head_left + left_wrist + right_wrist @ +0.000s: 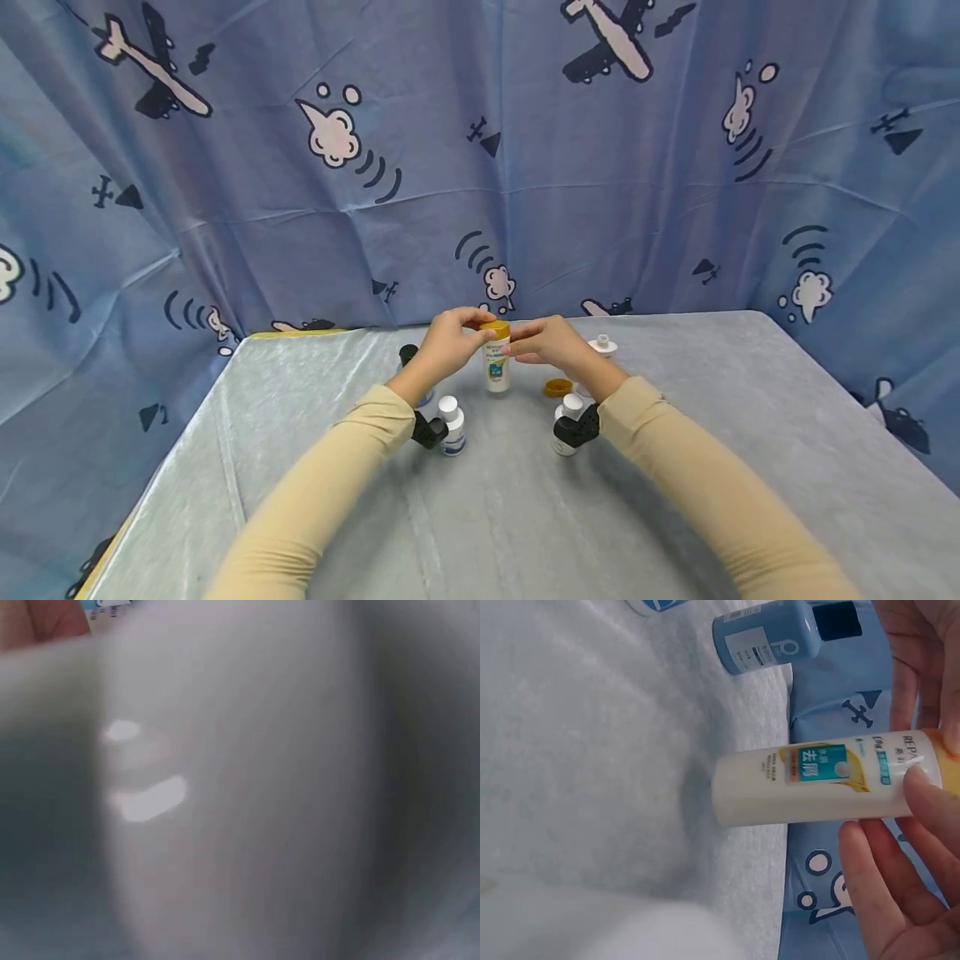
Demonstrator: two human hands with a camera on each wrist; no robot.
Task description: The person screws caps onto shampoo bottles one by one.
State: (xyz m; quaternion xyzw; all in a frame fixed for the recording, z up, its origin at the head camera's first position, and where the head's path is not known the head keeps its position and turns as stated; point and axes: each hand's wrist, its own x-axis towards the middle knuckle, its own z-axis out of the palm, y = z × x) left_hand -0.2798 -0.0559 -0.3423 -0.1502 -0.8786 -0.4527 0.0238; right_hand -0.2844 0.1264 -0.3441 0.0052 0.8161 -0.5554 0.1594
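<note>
A white shampoo bottle (pixel 497 373) with a yellow cap (pixel 497 328) stands upright in the head view, between the two hands. My left hand (pixel 448 340) pinches the cap from the left, thumb in front. From the right, my right hand (pixel 551 342) holds the bottle's upper part. In the right wrist view, the right thumb lies on the label of the bottle (pixel 757 791), with other fingers beneath it. A blurred white surface (pixel 240 780) close to the lens fills most of the left wrist view, hiding the left hand's grip.
Small white bottles stand by the left wrist (pixel 452 427) and the right wrist (pixel 564 446). A blue bottle (pixel 769 637) with a black cap is behind the left forearm. An orange-yellow lid (pixel 558 387) lies on the grey table, and a white-topped container (pixel 603 344) is partly hidden behind the right hand.
</note>
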